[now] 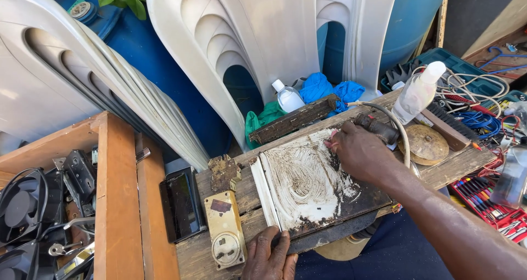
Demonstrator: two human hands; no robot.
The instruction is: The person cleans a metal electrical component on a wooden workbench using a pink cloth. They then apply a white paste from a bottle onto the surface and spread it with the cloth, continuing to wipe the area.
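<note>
A flat dark panel [313, 184], smeared with white residue, lies on a worn wooden board [241, 198]. My right hand [359, 151] presses a small pink piece against the panel's far right corner; the piece is mostly hidden under the fingers. My left hand [269, 255] rests flat on the board at the panel's near edge, holding it down. A dirty cream-coloured socket plate [225, 230] lies just left of the left hand. A dark strip of rotten wood [293, 120] lies beyond the panel.
A white squeeze bottle [418, 91], a round rusty disc [424, 144] and a brush [447, 127] sit at the right. White plastic chairs [241, 38] and blue barrels [148, 55] stand behind. A wooden box [118, 187] with fans is at left; tools and wires lie at right.
</note>
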